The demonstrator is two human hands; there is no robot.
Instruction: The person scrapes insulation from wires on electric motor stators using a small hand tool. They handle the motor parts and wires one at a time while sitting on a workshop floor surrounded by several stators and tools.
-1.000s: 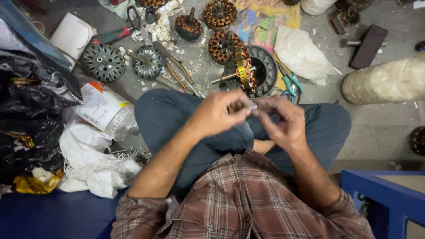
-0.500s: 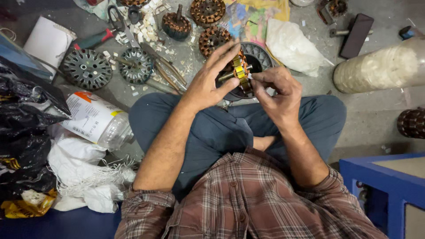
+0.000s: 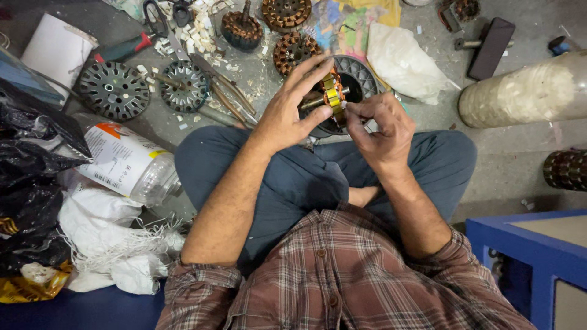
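I sit cross-legged on the floor in blue trousers and a plaid shirt. My left hand (image 3: pixel 287 113) grips a small motor stator (image 3: pixel 332 93) with yellow-wrapped copper windings and a metal shaft, fingers spread over its top. My right hand (image 3: pixel 379 125) pinches at the stator's right side with thumb and forefinger; what it pinches is too small to tell. Both hands are held above a black round motor housing (image 3: pixel 361 73) that lies on the floor in front of my knees.
Two grey slotted rotor discs (image 3: pixel 115 90) lie at left, wound stators (image 3: pixel 286 12) and scissors (image 3: pixel 156 15) at the top. A clear plastic jar (image 3: pixel 125 162) and white rags (image 3: pixel 101 244) lie by my left knee. A pale cylinder (image 3: pixel 526 91) lies right, a blue box (image 3: pixel 532 256) lower right.
Both hands have moved forward, from above my lap to over the black housing. The left hand's fingers have opened out over the stator. The camera has tilted slightly.
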